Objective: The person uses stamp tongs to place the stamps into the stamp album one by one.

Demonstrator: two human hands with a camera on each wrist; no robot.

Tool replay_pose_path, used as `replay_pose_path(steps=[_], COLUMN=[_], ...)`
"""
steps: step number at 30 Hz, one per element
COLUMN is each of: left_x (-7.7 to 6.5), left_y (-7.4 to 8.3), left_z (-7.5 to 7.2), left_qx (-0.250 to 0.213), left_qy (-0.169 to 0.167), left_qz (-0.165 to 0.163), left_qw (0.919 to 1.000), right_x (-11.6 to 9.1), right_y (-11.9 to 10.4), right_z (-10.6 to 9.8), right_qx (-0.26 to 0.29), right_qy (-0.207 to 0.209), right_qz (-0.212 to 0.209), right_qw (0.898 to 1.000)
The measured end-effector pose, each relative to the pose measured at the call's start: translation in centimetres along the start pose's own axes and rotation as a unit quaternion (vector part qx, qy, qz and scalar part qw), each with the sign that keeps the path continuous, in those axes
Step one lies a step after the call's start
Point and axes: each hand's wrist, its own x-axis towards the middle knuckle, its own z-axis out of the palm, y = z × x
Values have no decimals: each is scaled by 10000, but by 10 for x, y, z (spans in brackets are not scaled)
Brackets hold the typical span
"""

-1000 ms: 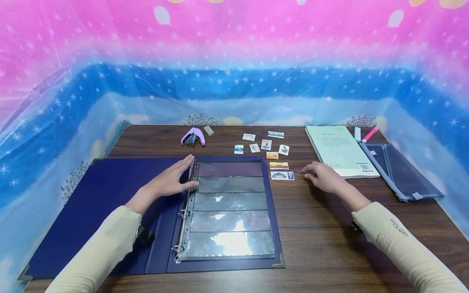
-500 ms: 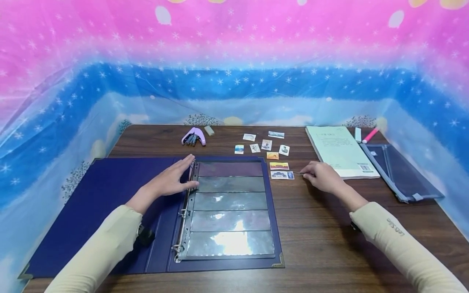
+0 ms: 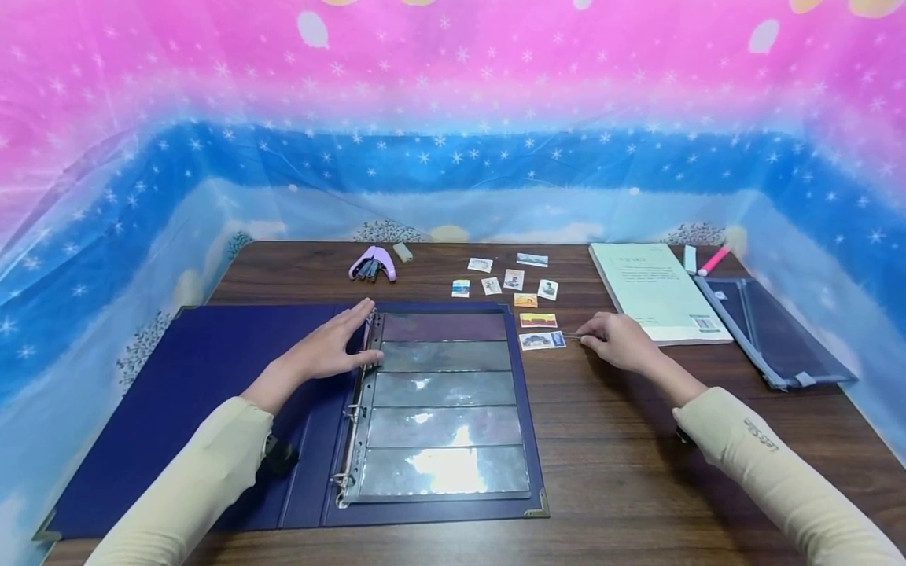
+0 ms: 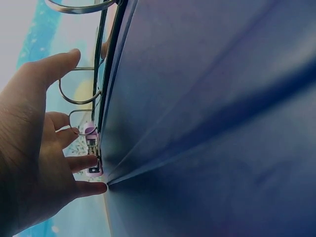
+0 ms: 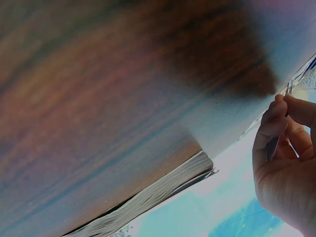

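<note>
My right hand (image 3: pixel 621 343) pinches slim metal tweezers (image 3: pixel 572 336) between thumb and fingers. Their tips reach the right end of a blue-and-white stamp (image 3: pixel 543 340), which lies slightly tilted beside the binder. Just above it is a red-and-yellow stamp (image 3: pixel 539 321). My left hand (image 3: pixel 318 346), fingers spread, rests at the ring side of an open navy ring binder (image 3: pixel 205 377). In the binder is a clear pocket page (image 3: pixel 446 389) with five strip pockets. From the left wrist view, the thumb and fingers show straight beside the metal rings (image 4: pixel 79 101).
Several more stamps (image 3: pixel 513 280) lie loose beyond the binder's top right corner. A purple hole punch (image 3: pixel 373 264) and a small pale block (image 3: pixel 403 251) stand at the back. To the right are a pale green book (image 3: pixel 661 291), a pink marker (image 3: pixel 715 260) and a dark mesh pouch (image 3: pixel 786 330).
The blue-and-white stamp has slid slightly left and tilted at the tweezer tips. My right hand has shifted a little left with it. The left hand stays where it was.
</note>
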Motion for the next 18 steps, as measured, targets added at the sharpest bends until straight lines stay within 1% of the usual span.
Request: replay_pose_path(steps=[9, 14, 18], left_x=[0, -1, 1], left_y=[-1, 0, 4], left_z=[0, 0, 0], left_qx=[-9, 20, 155], left_qy=[4, 21, 111], left_qz=[3, 9, 116], left_qw=[10000, 10000, 9998], right_x=[1, 1, 0], right_y=[-2, -3, -3], right_z=[0, -1, -2], right_qx=[-220, -310, -386], right_qy=[60, 172, 230], right_qz=[-94, -80, 0], right_qw=[9997, 9993, 9990])
